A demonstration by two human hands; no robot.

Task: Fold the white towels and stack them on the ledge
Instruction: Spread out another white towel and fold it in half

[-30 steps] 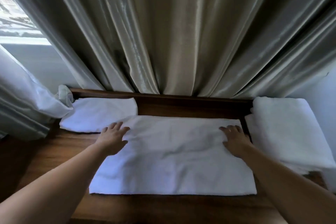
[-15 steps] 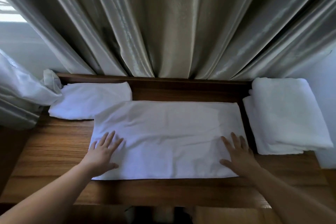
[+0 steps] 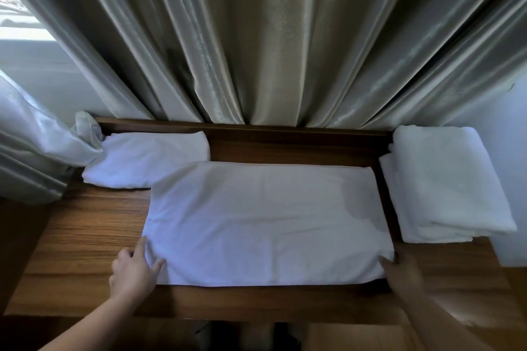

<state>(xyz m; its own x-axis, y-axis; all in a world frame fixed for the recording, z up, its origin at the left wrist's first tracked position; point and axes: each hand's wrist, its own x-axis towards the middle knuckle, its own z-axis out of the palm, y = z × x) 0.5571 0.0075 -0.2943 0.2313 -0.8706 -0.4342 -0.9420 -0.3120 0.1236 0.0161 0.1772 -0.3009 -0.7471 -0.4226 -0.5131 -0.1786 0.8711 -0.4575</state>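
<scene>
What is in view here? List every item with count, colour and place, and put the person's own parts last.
spread towel: one, white, flat at the middle of the ledge
folded towel: one, white, back left of the ledge, its near edge under the spread towel
towel stack: one stack, white, right end of the ledge, layer count unclear
ledge: one, brown wood, under all the towels
curtain: one, grey-beige, hanging behind the ledge
sheer curtain: one, pale white, bunched at far left
window: one, bright, top left
left hand: one, at the spread towel's near left corner
right hand: one, at its near right corner
</scene>
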